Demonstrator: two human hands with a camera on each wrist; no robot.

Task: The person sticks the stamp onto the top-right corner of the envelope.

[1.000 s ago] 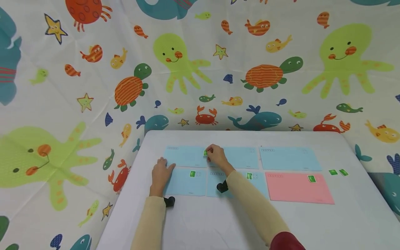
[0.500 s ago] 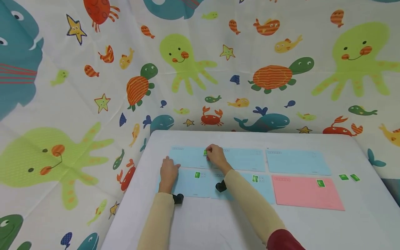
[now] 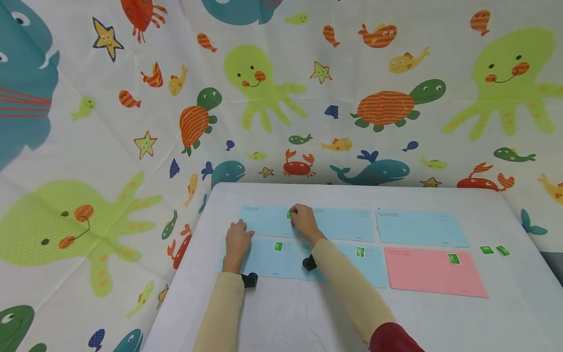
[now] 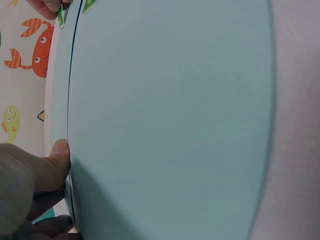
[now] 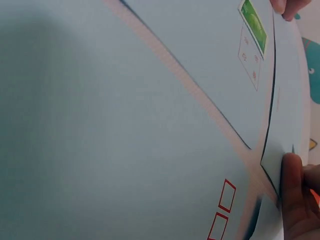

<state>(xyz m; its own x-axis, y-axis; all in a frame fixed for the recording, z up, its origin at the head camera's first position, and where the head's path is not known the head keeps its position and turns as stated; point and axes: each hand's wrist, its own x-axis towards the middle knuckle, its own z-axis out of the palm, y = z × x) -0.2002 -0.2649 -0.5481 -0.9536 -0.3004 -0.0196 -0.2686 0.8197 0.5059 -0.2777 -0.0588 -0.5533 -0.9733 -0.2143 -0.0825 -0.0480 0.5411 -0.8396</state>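
At the upper right corner of the back left blue envelope, my right hand pinches a small green stamp between thumb and fingertips. In the left wrist view that stamp stands tilted below the fingertips. My left hand rests with spread fingers at the left end of the same envelope, its thumb along the near edge. Just in front lies another blue envelope bearing a green stamp beside its printed box. Part of the back middle envelope is hidden by the right hand.
To the right are a front middle blue envelope with a stamp, a back right blue envelope and a stamped pink envelope. Two loose stamps lie on the white table. A patterned cloth hangs behind.
The head view has turned slightly left. My right hand has shifted a little left with the stamp, further over the back left envelope. The left hand stays in place.
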